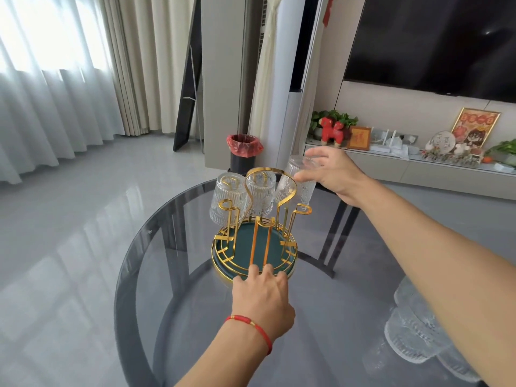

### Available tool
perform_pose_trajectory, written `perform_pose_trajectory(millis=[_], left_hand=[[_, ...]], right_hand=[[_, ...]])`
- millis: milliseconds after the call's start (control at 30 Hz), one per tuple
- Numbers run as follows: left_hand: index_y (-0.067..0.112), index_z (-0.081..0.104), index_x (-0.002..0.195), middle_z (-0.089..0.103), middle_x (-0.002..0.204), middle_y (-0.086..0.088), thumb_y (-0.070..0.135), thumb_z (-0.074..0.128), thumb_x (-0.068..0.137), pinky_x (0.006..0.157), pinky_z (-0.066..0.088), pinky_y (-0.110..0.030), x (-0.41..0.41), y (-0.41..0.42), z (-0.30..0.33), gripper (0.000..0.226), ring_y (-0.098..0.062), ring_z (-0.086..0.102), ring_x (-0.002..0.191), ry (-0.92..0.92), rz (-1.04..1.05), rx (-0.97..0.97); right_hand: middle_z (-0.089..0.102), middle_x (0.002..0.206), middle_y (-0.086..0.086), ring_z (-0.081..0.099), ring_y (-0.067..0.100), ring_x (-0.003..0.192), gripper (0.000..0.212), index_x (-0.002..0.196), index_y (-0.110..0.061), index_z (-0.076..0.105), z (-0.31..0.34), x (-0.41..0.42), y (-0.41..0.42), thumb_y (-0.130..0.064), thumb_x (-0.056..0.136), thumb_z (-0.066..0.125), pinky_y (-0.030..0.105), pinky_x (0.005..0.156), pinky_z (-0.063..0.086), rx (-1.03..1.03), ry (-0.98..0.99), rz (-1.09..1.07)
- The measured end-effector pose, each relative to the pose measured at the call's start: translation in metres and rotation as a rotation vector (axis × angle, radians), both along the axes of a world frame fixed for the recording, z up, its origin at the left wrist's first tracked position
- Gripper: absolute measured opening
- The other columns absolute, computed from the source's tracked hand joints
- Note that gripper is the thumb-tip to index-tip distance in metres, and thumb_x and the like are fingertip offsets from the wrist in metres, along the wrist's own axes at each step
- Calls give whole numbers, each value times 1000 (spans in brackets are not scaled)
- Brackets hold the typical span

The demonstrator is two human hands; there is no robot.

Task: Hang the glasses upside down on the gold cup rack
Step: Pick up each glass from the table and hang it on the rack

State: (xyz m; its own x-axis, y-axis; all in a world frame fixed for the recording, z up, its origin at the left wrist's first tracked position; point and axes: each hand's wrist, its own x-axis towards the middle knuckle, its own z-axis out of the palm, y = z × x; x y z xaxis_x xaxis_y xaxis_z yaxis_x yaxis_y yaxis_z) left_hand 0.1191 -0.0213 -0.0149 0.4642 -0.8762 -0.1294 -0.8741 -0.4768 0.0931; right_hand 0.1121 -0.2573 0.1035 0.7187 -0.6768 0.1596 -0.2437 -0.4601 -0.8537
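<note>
At the near edge of the round smoked-glass tabletop (173,317), we see the left hand (262,297), a red cord bracelet (251,324) at its wrist, reaching forward at 12 o'clock. Its fingers (255,272) are loosely curled, holding nothing, their tips touching the near rim of the green tray (245,241) under the gold cup rack (264,216). At 4 o'clock from that hand, low on the right side of the tabletop, stand spare ribbed glasses (416,339), partly hidden by the right forearm; we cannot count them.

The rack sits at the middle of the tabletop, its bare near pegs rising toward us. On its far side two glasses hang mouth-down: a left glass (227,199) at 10 o'clock and a middle glass (261,194) at 12 o'clock behind the looped handle.

At 2 o'clock of the rack, the right hand (335,174) has its fingers (312,157) closed round the base of a third glass (300,177), which is upside down, tilted, with its mouth low against the rack's right pegs. We cannot tell whether it is already seated on a peg.

Beyond the tabletop, a black bin with a red liner (243,149) stands on the grey floor at 12 o'clock, pale curtains (55,79) at 10 o'clock, and a low cabinet (405,166) of ornaments beneath a dark television (435,43) at 2 o'clock.
</note>
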Motion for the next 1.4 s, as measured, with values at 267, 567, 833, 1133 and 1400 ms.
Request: perform_pose_trajectory(millis=[267,567,833,1133,1400], left_hand=[[16,49,138,51,139,-12,40,55,97,99,49,-54,1,-1,1,49,-38,45,130,31,-5,24],[16,48,140,50,142,-12,38,55,97,98,51,-55,3,-1,1,49,-42,42,135,53,-13,35],[17,52,134,55,133,-9,37,53,97,91,54,-50,4,-1,-1,42,-36,49,127,53,-6,-19],[20,58,125,63,117,-3,35,54,94,79,53,-40,-1,-6,0,35,-27,58,109,49,34,-322],[23,51,139,60,136,-4,33,63,90,101,47,-33,-43,-8,-6,52,-20,54,124,432,-229,-498]], right_hand=[[57,148,2,45,21,144,81,138,-17,62,-4,3,-9,-1,65,94,43,119,36,-48,196,207],[58,148,4,48,19,143,81,141,-12,60,-17,15,-1,6,68,91,43,118,40,-16,276,296],[54,152,-1,49,17,142,83,147,-18,53,-22,8,1,-3,74,90,43,119,39,-9,268,313],[68,130,1,66,14,119,44,139,-17,60,-33,-64,28,-14,96,70,31,105,50,-307,203,72],[77,92,-7,71,15,88,17,100,-22,78,-58,-180,70,-12,93,66,31,82,55,-623,216,-165]])
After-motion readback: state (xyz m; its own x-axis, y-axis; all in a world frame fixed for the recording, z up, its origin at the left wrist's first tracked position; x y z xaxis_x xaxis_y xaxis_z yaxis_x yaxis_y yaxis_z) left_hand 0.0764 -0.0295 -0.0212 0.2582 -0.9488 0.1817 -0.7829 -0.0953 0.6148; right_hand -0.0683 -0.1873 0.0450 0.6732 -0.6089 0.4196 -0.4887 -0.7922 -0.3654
